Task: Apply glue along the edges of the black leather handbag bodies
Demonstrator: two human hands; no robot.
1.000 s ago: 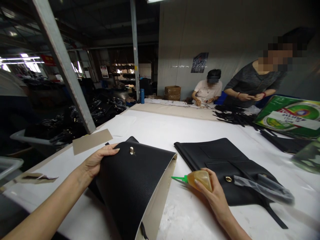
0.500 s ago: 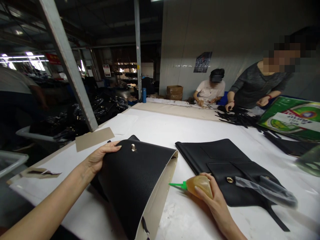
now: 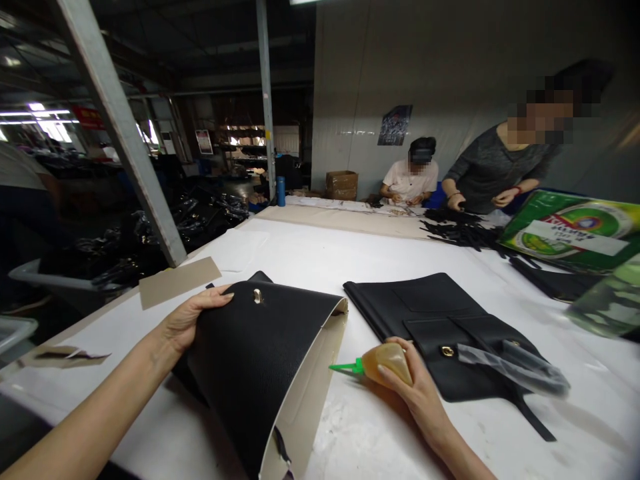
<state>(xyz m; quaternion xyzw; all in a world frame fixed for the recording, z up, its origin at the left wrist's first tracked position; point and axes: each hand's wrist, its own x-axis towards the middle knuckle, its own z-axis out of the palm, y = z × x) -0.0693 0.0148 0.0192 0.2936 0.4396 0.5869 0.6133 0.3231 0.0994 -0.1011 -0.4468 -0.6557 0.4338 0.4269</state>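
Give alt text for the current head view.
The left hand grips a black panel while the right hand holds an amber bottle, its green nozzle pointing toward the beige lining. Another black piece lies on the white table.

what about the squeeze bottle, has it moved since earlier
Yes: the squeeze bottle shifted slightly down and left in view, judged against the flat black bag.

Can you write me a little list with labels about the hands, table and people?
Left hand: grips a black bag near its upper corner
Right hand: holds an amber-coloured squeeze bottle
Green nozzle: points toward the bag's beige lining
White table: a flat black bag lies at right
People across: one light top, one dark top
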